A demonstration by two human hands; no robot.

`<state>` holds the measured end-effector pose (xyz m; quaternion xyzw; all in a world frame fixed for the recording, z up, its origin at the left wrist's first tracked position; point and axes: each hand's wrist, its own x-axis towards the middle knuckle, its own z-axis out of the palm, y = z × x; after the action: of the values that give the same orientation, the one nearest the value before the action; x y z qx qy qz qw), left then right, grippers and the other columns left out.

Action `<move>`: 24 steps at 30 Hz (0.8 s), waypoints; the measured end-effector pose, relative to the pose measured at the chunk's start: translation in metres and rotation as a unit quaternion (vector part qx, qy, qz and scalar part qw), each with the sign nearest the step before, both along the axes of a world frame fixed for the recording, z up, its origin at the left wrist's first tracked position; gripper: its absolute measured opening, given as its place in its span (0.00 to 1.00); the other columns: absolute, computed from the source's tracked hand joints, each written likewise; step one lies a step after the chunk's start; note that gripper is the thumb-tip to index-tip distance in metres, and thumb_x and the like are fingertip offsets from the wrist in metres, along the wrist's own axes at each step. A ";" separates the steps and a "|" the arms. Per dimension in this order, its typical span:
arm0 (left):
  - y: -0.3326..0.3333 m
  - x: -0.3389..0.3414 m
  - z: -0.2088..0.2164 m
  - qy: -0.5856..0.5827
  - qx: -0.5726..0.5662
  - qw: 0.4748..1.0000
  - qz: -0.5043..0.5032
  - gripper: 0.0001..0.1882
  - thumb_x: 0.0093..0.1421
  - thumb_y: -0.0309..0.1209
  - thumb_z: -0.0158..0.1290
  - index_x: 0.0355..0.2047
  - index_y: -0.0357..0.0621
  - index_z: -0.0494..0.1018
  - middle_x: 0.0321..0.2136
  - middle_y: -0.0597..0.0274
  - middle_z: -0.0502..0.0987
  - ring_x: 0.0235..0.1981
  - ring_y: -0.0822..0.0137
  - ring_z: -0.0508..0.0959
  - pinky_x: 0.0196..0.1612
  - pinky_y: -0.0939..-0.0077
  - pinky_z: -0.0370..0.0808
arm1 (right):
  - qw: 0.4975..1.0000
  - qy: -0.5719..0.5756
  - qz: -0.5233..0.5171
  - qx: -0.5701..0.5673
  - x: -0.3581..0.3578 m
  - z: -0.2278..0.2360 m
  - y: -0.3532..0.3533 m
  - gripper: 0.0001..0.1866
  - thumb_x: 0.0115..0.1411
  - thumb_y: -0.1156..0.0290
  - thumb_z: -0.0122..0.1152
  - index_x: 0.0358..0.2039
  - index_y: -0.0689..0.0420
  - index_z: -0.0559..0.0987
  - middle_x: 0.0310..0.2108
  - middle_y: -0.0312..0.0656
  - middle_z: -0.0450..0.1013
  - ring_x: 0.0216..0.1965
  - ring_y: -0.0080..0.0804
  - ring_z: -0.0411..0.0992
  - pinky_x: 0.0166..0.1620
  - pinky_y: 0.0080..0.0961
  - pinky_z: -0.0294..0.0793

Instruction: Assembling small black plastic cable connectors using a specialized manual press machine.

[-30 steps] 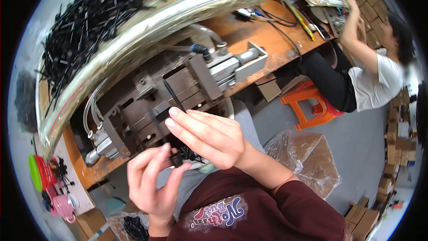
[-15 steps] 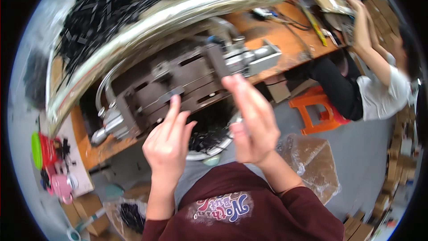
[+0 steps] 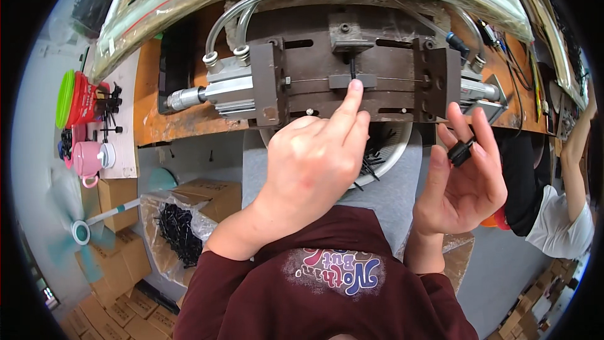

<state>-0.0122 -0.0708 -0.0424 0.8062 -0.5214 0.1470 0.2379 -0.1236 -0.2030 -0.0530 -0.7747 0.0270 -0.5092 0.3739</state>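
Observation:
My left hand reaches up to the metal fixture, index finger stretched out and the others partly bent; its thumb is hidden. The index fingertip touches the near end of a thin black rod. That rod lies across a small grey block and points to the bracket behind it. To the right, my right hand is raised palm up with fingers half curled. A small black plastic part is held against its fingers.
Air cylinders with clear hoses flank the fixture on the wooden table. A white-rimmed basin of black pieces sits at my lap. At left are a pink cup, a fan and a bag of black parts. Another person sits at right.
My head view has swung toward the fixture. My left hand has moved onto the black rod at the block. My right hand has turned palm up, and a black part now shows in it.

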 end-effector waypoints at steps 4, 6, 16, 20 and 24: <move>-0.001 0.000 0.000 0.004 0.004 1.000 0.008 0.14 0.43 0.29 0.65 0.32 0.41 0.79 0.45 0.57 0.79 0.19 0.69 0.76 0.25 0.79 0.73 | 0.999 0.029 -0.005 0.024 -0.001 0.004 0.001 0.21 0.55 0.89 0.58 0.46 0.62 0.63 0.59 0.66 0.56 0.50 0.54 0.73 0.46 0.29 0.80; -0.001 0.001 0.000 0.007 0.003 1.000 0.008 0.13 0.44 0.29 0.65 0.32 0.41 0.79 0.45 0.57 0.79 0.18 0.70 0.76 0.24 0.80 0.72 | 0.998 0.021 -0.001 0.055 0.001 0.002 0.003 0.20 0.50 0.89 0.63 0.42 0.63 0.69 0.58 0.62 0.60 0.48 0.49 0.74 0.47 0.29 0.80; 0.000 0.002 0.002 0.019 0.002 1.000 0.010 0.13 0.44 0.29 0.64 0.32 0.43 0.79 0.45 0.58 0.79 0.16 0.71 0.73 0.22 0.82 0.71 | 0.983 0.165 -0.003 -0.079 -0.001 0.004 0.004 0.16 0.44 0.86 0.68 0.36 0.64 0.80 0.44 0.53 0.75 0.43 0.42 0.76 0.43 0.28 0.80; 0.002 0.002 -0.001 0.020 -0.017 1.000 0.010 0.12 0.44 0.29 0.64 0.32 0.43 0.79 0.45 0.59 0.79 0.15 0.71 0.72 0.22 0.82 0.71 | 0.979 0.166 0.014 -0.113 0.006 0.005 0.005 0.14 0.45 0.85 0.67 0.35 0.64 0.80 0.45 0.54 0.75 0.41 0.43 0.77 0.42 0.30 0.79; 0.020 0.001 0.016 0.095 0.037 0.993 -0.052 0.13 0.45 0.30 0.64 0.33 0.43 0.78 0.44 0.59 0.79 0.18 0.67 0.75 0.24 0.78 0.73 | 0.975 0.178 0.020 -0.131 0.012 0.002 0.000 0.13 0.44 0.83 0.66 0.34 0.63 0.79 0.45 0.53 0.76 0.35 0.38 0.78 0.37 0.26 0.77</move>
<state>-0.0115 -0.0508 -0.0261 0.7968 -0.5425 0.0381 0.2633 -0.1114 -0.2028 -0.0512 -0.8956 0.0104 -0.3545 0.2686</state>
